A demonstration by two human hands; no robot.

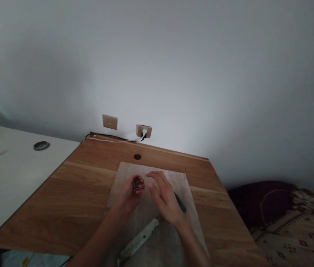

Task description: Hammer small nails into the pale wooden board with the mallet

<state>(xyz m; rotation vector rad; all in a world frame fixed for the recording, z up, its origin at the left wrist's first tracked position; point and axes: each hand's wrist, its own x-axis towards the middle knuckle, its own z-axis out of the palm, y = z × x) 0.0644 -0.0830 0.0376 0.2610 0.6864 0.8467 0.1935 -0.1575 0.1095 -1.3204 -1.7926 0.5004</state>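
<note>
A small cluster of metal pieces [136, 184] is being grasped in the left hand [130, 193], palm turned up and fingers curling around it, above the far half of a pale board [122, 172]. The pieces are looking like screws or similar hardware, though the dim, blurred view is leaving their exact kind uncertain. The right hand [166, 198] is being held just beside the left, its grip released, with the thumb and fingers spread apart and pointing toward the cluster. A dark green object [180, 202] is being partly covered by the right hand and is showing near the board's right edge. A whitish, worn bar [141, 237] is lying aslant on the board, between the forearms and nearer to the person.

The board is being carried by the wooden table [62, 185], its far edge lying near the table's far edge. A dark round spot [137, 157] is showing between those two edges. Cables [109, 140] are being strung along the table's far left corner to a wall socket [139, 130]. Beyond the table's left edge, a shallow round dish [41, 145] is resting near the far edge of a white tabletop [31, 178].
</note>
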